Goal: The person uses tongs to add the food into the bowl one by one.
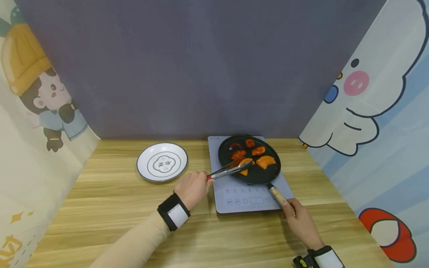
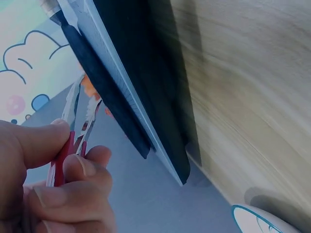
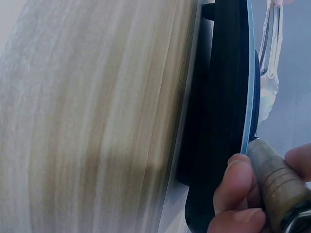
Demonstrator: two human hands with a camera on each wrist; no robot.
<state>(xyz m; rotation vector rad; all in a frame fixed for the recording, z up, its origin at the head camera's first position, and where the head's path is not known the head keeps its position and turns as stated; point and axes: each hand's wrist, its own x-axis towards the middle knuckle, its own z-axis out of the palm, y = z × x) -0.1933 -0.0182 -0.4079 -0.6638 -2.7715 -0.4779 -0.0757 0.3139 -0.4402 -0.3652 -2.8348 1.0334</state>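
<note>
A round black frying pan [image 1: 256,175] sits on a white induction cooker [image 1: 231,204], with several reddish and orange food pieces [image 1: 266,162] spread over it. My left hand [image 1: 192,189] grips metal tongs [image 1: 225,172] by their red handle part, reaching in from the left. The tongs' tips are at an orange piece [image 1: 243,172] near the pan's left front; the left wrist view shows the thumb and fingers around the red grips [image 2: 60,162]. On the right, my right hand [image 1: 301,222] holds the pan's wooden handle [image 1: 277,195], its fingers curled about it in the right wrist view.
A white plate [image 1: 145,163] with a dark rim and printed characters lies on the wooden table [image 1: 117,208], left of the cooker. Behind the table rises a grey panel [image 1: 201,74]. Cartoon-printed sheets [image 1: 368,130] flank both sides.
</note>
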